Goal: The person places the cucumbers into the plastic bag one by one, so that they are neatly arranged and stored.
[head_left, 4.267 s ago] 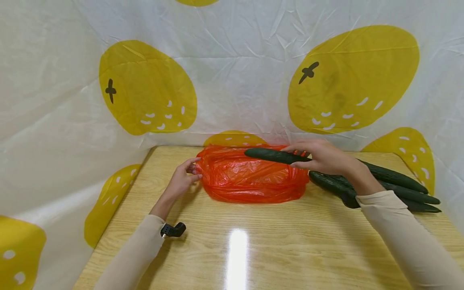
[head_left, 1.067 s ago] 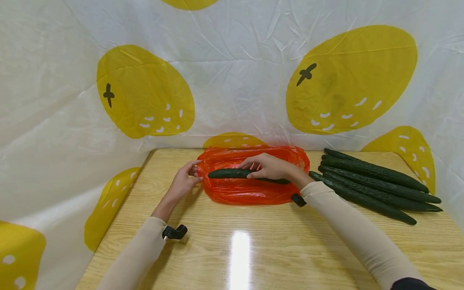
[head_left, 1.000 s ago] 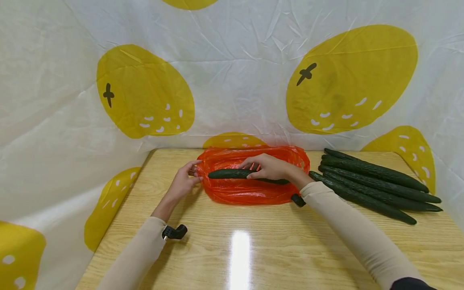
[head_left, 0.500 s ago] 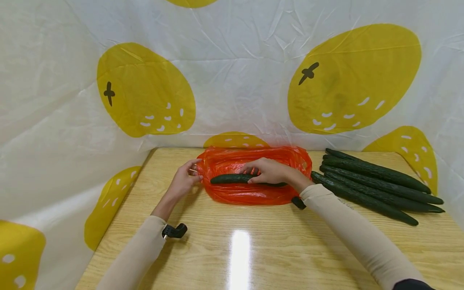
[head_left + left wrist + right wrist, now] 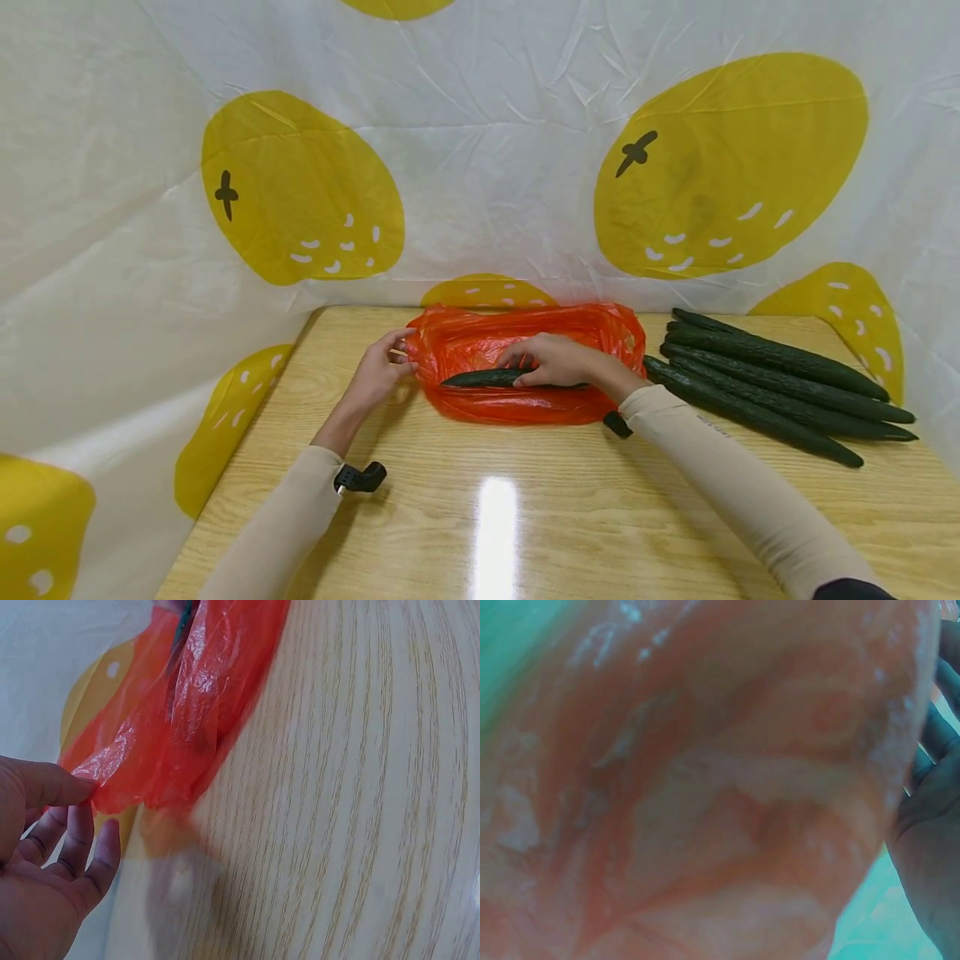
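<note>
Dark-green, slender cucumber (image 5: pixel 480 378) in the grip of the right hand (image 5: pixel 553 362), within the mouth of a thin red plastic bag (image 5: pixel 525 408) near the far edge of the table (image 5: pixel 405 517).
Long axis roughly parallel to that edge; thumb and fingers clasp the cucumber, its exposed end pointing left toward the left hand (image 5: pixel 377 372), the farther one, which pinches the bag's left rim. Other dark-green cucumbers (image 5: pixel 780 379) lie outside, toward the table's far right corner.

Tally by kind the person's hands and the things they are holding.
Hands: 2, the left hand and the right hand
Bags: 1, the red bag pinched by the left
Cucumbers: 1, the dark green cucumber gripped by the right
Total: 4
</note>
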Motion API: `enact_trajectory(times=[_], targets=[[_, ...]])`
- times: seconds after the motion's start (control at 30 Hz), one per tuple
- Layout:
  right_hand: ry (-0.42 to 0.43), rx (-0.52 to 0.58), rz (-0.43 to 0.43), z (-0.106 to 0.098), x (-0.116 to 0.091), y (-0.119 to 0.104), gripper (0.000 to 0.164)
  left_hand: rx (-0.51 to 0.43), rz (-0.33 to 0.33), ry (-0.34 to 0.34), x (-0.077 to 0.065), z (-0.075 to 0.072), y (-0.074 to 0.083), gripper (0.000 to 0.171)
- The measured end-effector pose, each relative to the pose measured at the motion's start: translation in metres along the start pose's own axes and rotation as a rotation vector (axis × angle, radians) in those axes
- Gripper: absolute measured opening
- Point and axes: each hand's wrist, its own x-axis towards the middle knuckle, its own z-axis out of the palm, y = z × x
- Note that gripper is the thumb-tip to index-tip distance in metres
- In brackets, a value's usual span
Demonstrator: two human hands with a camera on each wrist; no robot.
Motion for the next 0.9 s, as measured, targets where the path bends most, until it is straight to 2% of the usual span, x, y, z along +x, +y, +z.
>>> enact_trajectory(times=[0.17,0.3,0.47,0.6,0.9], targets=[[0.002,-0.001,-0.009,0.002,0.001,0.002,0.035,-0.005,0.022,0.007,0.0,0.001,-0.003,0.061],[0.01,-0.009,0.016,0.002,-0.002,0.003,0.037,-0.008,0.026,0.009,0.0,0.001,-0.003,0.061],[0.028,-0.112,0.077,0.0,-0.006,0.003,0.041,0.001,0.017,0.014,-0.001,0.002,-0.004,0.061],[0.05,-0.171,0.073,0.0,-0.007,0.005,0.039,0.009,0.021,0.019,-0.001,0.003,-0.005,0.06],[0.039,-0.12,0.021,-0.003,-0.01,0.005,0.038,0.027,0.03,0.02,-0.001,0.004,-0.003,0.059]])
